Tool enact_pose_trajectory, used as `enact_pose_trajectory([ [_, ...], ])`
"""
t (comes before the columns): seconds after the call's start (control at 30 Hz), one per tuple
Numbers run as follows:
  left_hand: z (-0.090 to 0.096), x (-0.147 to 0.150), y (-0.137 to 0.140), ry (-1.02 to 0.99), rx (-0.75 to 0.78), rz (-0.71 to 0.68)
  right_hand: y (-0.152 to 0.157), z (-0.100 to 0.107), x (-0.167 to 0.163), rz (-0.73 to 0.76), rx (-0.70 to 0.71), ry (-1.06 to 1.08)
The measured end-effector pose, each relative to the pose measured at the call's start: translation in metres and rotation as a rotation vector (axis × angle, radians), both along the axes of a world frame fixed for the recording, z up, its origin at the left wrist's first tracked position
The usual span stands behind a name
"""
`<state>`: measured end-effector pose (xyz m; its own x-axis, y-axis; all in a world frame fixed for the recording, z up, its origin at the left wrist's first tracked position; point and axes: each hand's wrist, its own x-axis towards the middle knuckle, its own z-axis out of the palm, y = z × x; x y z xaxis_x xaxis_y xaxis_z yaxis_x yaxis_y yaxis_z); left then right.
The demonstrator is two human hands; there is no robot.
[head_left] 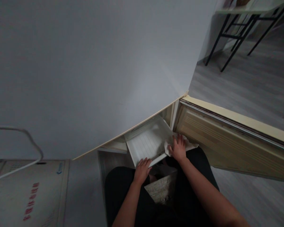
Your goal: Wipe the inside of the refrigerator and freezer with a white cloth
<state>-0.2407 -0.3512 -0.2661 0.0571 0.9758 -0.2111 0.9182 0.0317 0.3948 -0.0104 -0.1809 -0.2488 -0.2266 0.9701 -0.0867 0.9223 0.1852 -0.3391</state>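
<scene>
A white drawer (148, 140) with a ribbed floor sticks out, slightly askew, from the low opening of a refrigerator-like cabinet. My left hand (142, 171) grips the near left part of its front edge, with the fingers over the rim. At the drawer's right front corner, my right hand (178, 148) presses on a crumpled white cloth (190, 145), fingers spread over it. Part of the cloth hangs past the corner toward my right knee. What lies under my right palm is hidden.
The cabinet door (227, 138) stands open on my right, close to my right arm. A grey panel (104, 69) rises in front. On the left are a box-like panel with red characters (31, 201) and a bent white tube (33, 142). A black-legged table (238, 36) stands back right.
</scene>
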Motion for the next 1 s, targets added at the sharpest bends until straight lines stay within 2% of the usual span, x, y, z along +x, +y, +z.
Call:
enact_pose_trajectory([
  [0.07, 0.001, -0.003, 0.001, 0.009, -0.003, 0.012, 0.002, 0.000, 0.001, -0.122, -0.037, -0.021],
  [0.13, 0.003, -0.002, 0.001, 0.027, -0.015, 0.016, 0.009, -0.001, 0.002, -0.159, -0.115, -0.053],
  [0.23, 0.008, 0.001, 0.001, 0.048, -0.027, 0.021, 0.028, -0.001, 0.008, -0.114, -0.193, -0.125],
  [0.4, 0.011, 0.003, 0.003, 0.047, -0.051, 0.005, 0.062, -0.003, 0.008, -0.024, -0.199, -0.109],
  [0.53, 0.010, 0.004, 0.005, 0.050, -0.075, 0.026, 0.075, -0.008, -0.011, 0.064, -0.161, -0.073],
  [0.83, 0.011, 0.009, 0.006, 0.075, -0.100, 0.042, 0.100, -0.018, -0.051, 0.197, -0.114, -0.136],
  [1.0, 0.010, 0.009, 0.006, 0.075, -0.099, 0.047, 0.108, -0.016, -0.052, 0.125, -0.221, -0.195],
])
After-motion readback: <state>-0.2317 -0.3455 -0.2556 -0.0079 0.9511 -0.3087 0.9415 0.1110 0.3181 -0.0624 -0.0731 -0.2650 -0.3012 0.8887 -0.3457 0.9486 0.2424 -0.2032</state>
